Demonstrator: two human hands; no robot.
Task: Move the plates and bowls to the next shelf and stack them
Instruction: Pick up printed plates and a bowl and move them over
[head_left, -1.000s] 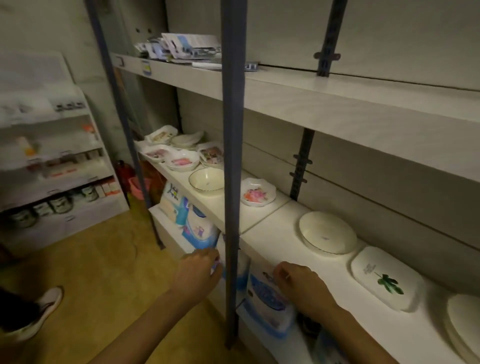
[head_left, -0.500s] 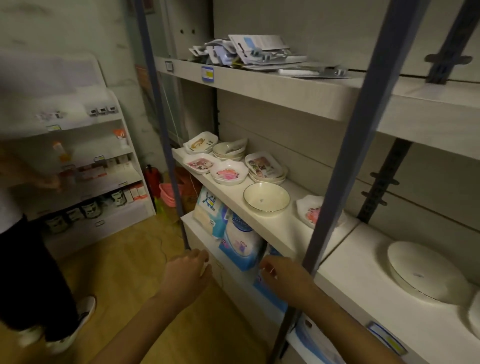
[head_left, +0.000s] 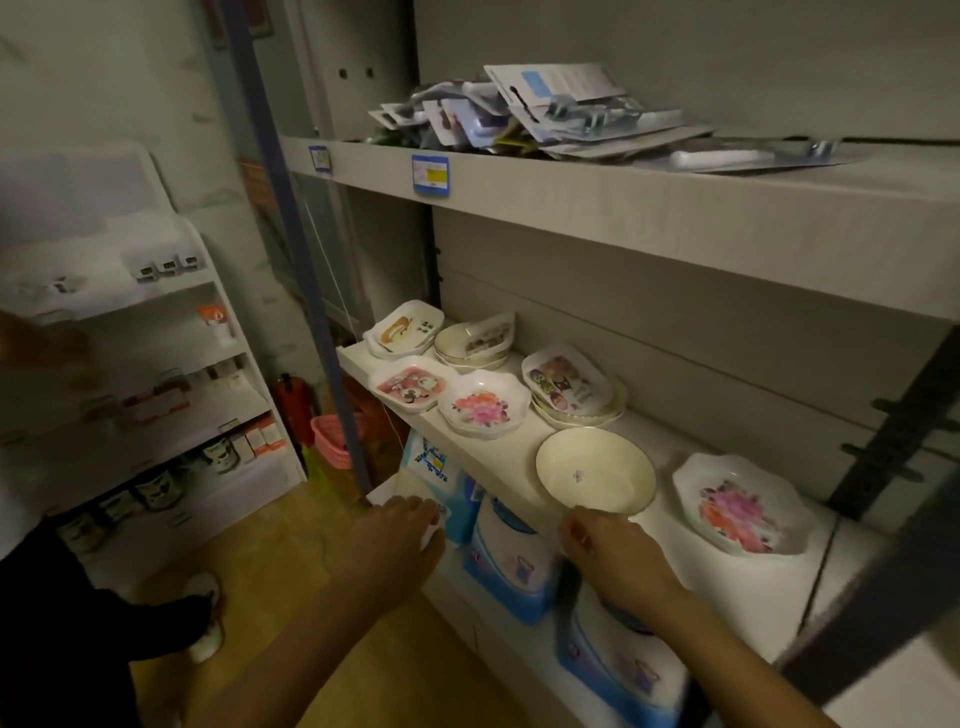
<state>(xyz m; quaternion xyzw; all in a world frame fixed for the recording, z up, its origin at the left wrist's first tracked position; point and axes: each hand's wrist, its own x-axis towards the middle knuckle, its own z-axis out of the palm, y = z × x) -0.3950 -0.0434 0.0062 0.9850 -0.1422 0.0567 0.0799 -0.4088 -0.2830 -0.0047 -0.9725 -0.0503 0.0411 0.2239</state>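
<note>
Several dishes stand on the middle shelf (head_left: 524, 462). A plain cream bowl (head_left: 595, 475) sits near the front edge, with a scalloped pink-flower plate (head_left: 744, 504) to its right. Further left are another flower plate (head_left: 484, 405), a square cartoon plate (head_left: 410, 385), a stack topped by a cartoon plate (head_left: 569, 382), a bowl stack (head_left: 474, 343) and a square plate pile (head_left: 404, 328). My right hand (head_left: 608, 558) hovers just below the cream bowl's front rim, fingers loosely curled, holding nothing. My left hand (head_left: 392, 543) hangs lower left, loosely curled and empty.
Blue-and-white packs (head_left: 511, 561) fill the shelf below. Packaged goods (head_left: 545, 111) lie on the top shelf. A blue upright post (head_left: 301, 260) stands left of the dishes. A person in black (head_left: 62, 623) stands at the left by a white display rack (head_left: 156, 364).
My view has swung left along the shelves: the round and leaf plates on the right shelf have left view. Both hands have moved toward the cream bowl's section.
</note>
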